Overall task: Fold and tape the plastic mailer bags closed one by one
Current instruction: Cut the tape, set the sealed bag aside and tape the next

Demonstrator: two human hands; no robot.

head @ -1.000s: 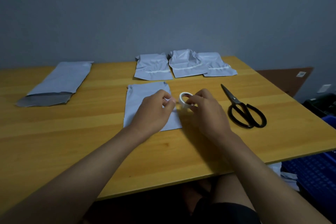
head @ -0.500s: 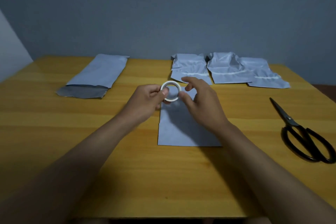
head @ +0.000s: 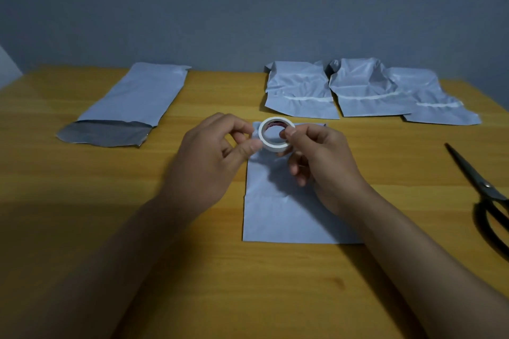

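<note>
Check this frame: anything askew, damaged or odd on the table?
Nothing is damaged or spilled. The three taped mailers at the back are crumpled and overlap. The unfolded mailer lies slanted at far left.

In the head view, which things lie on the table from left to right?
Unfolded mailer bag → left hand → tape roll → right hand → scissors. The taped bags at the back are left out.

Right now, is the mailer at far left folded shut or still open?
Still open. The far-left mailer lies flat and full length, its grey flap spread out unfolded toward the near end; no tape shows on it.
</note>
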